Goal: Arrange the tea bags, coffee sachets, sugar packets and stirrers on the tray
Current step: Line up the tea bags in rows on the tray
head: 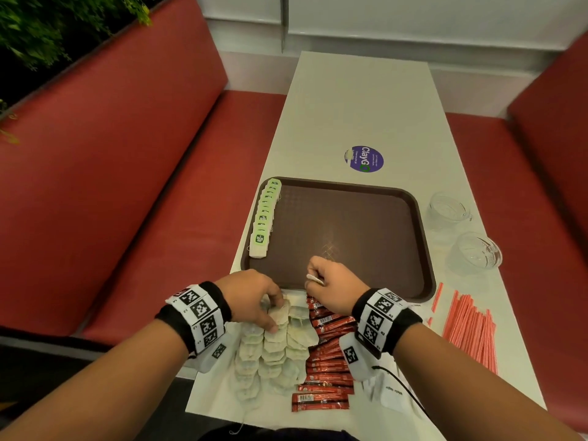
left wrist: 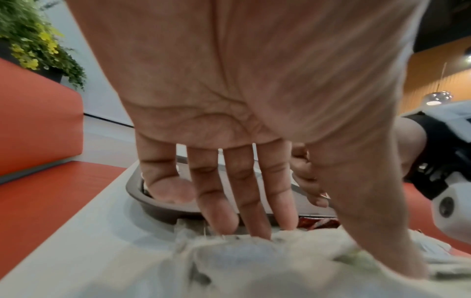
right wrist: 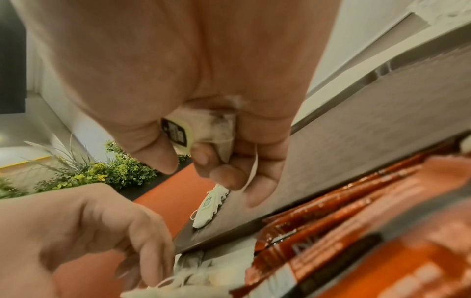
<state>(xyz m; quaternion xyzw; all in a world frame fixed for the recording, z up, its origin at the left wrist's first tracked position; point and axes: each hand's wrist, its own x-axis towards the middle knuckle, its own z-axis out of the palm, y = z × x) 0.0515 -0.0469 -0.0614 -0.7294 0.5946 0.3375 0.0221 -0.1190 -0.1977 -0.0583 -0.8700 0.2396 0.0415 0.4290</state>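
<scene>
A brown tray [head: 350,224] lies on the white table, with a row of green-tagged tea bags [head: 265,214] along its left edge. In front of the tray lie loose tea bags [head: 273,348], red coffee sachets [head: 327,367], white sugar packets [head: 391,396] and pink stirrers [head: 471,329]. My left hand [head: 276,315] rests on the loose tea bags [left wrist: 254,258], fingers straight and touching the pile. My right hand [head: 315,276] hovers over the tray's near edge and pinches one tea bag [right wrist: 219,125] with its string hanging. The tea bag row [right wrist: 207,207] shows beyond it.
Two glass cups [head: 445,208] [head: 475,253] stand right of the tray. A purple round sticker [head: 364,159] sits on the table behind it. Red bench seats [head: 127,186] flank the table on both sides. Most of the tray floor is bare.
</scene>
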